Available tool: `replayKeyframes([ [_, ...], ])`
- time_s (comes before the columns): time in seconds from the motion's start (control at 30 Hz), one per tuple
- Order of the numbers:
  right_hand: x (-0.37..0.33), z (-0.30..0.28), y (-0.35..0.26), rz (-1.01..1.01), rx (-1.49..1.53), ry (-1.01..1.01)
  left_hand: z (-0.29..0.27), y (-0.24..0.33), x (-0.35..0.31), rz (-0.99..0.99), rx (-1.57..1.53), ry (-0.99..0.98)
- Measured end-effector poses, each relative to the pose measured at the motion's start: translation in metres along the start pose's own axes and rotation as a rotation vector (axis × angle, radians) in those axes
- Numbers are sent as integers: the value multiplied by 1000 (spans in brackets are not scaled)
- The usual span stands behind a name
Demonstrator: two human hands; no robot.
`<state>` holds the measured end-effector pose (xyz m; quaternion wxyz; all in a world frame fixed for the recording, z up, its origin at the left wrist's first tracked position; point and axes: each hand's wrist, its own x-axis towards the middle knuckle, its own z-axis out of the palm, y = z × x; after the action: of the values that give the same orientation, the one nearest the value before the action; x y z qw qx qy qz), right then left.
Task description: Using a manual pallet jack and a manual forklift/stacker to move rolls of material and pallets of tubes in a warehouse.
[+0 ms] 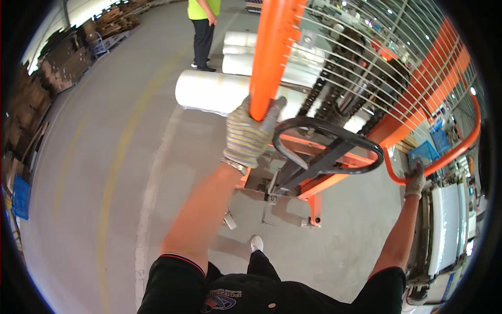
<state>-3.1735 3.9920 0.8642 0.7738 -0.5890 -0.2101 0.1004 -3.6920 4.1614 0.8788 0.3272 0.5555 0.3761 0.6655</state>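
In front of me stands an orange hand stacker, its wire mesh guard [418, 63] covering dark lifting chains [327, 86]. My left hand [244, 137], in a grey-and-yellow striped glove, is wrapped round the orange mast post [273, 52] on the left side. My right hand [415, 183], gloved too, is closed on the curved orange handle bar [457, 152] at the right. Between my hands the black loop handle [337, 156] of the steering arm is untouched. Below it are the orange base leg [315, 206] and a thin metal pedal rod [265, 212].
Large white rolls [209, 93] lie on the floor beyond the mast. A person in a yellow-green top and dark trousers [203, 39] stands beside them. Stacked cardboard [65, 65] lines the far left. A machine with a white roll [445, 227] stands close on my right.
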Motion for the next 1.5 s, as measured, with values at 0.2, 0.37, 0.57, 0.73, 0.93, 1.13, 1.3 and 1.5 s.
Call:
replayKeyframes([
  [0.2,-14,-7,9,-14,23,48,-10,-22,11,-79,16,-140],
  [0.37,-17,-9,4,-52,-65,121,-6,-30,24,-85,-116,-145],
  [0.57,-27,-11,0,-91,-99,192,-8,-28,51,-72,-37,-212],
  [0.73,-46,-9,-3,-70,-125,361,-10,-34,69,-107,15,-295],
  [0.93,-60,-18,5,-132,-153,398,-3,-49,81,-125,-75,-316],
  [1.13,-68,-6,1,-73,-138,395,13,-82,105,-40,-91,-281],
  [1.3,-56,-51,-11,-25,-272,341,28,-69,130,-16,-159,-412],
  [1.5,-78,-45,1,-98,-291,506,43,-94,145,-63,-206,-481],
])
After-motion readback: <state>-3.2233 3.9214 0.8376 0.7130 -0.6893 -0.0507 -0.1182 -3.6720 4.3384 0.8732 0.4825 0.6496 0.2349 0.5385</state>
